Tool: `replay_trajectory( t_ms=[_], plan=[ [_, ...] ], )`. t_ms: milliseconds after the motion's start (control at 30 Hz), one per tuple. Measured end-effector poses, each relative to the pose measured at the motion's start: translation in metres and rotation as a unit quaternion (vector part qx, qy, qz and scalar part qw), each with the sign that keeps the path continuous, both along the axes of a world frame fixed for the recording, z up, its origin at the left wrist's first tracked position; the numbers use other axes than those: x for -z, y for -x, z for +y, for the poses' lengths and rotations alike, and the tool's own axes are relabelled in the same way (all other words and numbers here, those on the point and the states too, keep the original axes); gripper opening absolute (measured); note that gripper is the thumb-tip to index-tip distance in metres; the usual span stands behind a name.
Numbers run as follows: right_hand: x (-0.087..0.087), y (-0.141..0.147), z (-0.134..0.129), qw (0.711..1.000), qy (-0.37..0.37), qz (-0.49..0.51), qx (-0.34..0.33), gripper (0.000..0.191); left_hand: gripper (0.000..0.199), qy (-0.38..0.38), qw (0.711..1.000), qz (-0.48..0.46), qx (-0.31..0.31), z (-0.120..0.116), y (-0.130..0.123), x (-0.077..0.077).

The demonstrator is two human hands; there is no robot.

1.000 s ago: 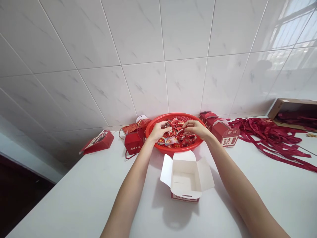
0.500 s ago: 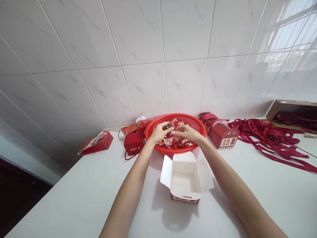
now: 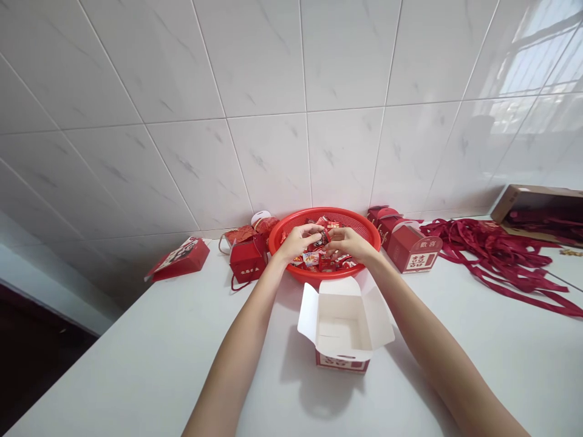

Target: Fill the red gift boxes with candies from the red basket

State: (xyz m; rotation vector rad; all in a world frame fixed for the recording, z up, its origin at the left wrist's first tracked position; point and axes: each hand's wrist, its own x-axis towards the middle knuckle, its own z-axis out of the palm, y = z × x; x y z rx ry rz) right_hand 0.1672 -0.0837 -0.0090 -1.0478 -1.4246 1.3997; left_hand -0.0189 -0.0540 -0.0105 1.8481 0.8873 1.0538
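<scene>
A red plastic basket (image 3: 296,273) stands against the tiled wall, with many wrapped candies (image 3: 312,259) inside. Over its left half is my left hand (image 3: 298,241), fingers bent around a dark-and-red wrapped candy (image 3: 321,240). My right hand (image 3: 347,244) faces it from the right, fingers curled close to the same candy; what its fingertips hold, if anything, is too small to tell. In front of the basket, between my forearms, an open box (image 3: 342,364) shows its white inside, flaps spread outward.
Left of the basket are a red box (image 3: 247,262) and, farther left, a red package (image 3: 181,260). At the right stand closed red boxes (image 3: 412,246), a heap of dark red ribbons (image 3: 496,255) and a cardboard box (image 3: 505,203).
Both hands have shifted slightly at the candies, and the fingers of my right hand are more curled. The open box stays in place; the view has moved a little.
</scene>
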Motion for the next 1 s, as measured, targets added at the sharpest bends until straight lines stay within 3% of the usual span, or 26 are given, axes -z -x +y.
replay_trajectory(
  t_ms=[133, 233, 300, 367, 467, 533, 667, 733, 800, 900, 1000],
  plan=[
    [-0.003, 0.000, -0.003, 0.999, -0.009, 0.027, 0.036, 0.027, 0.041, -0.002, 1.000, -0.008, 0.009, 0.000, -0.001, 0.000],
    [-0.001, -0.002, 0.000, 0.987, -0.045, 0.077, 0.130, 0.025, 0.039, 0.016, 1.000, 0.023, -0.002, 0.000, -0.004, 0.000],
    [0.000, -0.004, 0.004, 0.971, -0.060, 0.112, 0.201, 0.023, 0.039, 0.041, 0.993, 0.108, 0.025, -0.001, -0.006, 0.001],
    [0.001, -0.006, 0.007, 0.957, -0.057, 0.142, 0.245, 0.020, 0.038, 0.072, 0.962, 0.251, 0.080, -0.001, -0.008, 0.002],
    [0.001, -0.007, 0.009, 0.953, -0.032, 0.185, 0.237, 0.018, 0.037, 0.102, 0.887, 0.434, 0.123, -0.001, -0.011, 0.003],
    [0.000, -0.007, 0.008, 0.956, -0.019, 0.197, 0.216, 0.019, 0.040, 0.103, 0.861, 0.486, 0.110, -0.002, -0.013, 0.002],
    [-0.002, -0.007, 0.005, 0.965, -0.009, 0.186, 0.186, 0.022, 0.034, 0.084, 0.841, 0.528, 0.084, -0.005, -0.016, -0.003],
    [-0.002, -0.007, 0.005, 0.967, -0.011, 0.183, 0.176, 0.021, 0.021, 0.076, 0.845, 0.523, 0.081, -0.008, -0.016, -0.004],
    [-0.002, -0.007, 0.005, 0.968, -0.016, 0.184, 0.171, 0.021, 0.007, 0.070, 0.875, 0.474, 0.072, -0.008, -0.015, -0.003],
    [-0.001, -0.007, 0.006, 0.968, -0.020, 0.187, 0.164, 0.023, 0.015, 0.043, 0.940, 0.335, 0.043, -0.007, -0.012, 0.001],
    [0.000, -0.007, 0.007, 0.970, -0.016, 0.189, 0.155, 0.023, 0.020, 0.016, 0.979, 0.201, 0.025, -0.004, -0.009, 0.003]
  ],
)
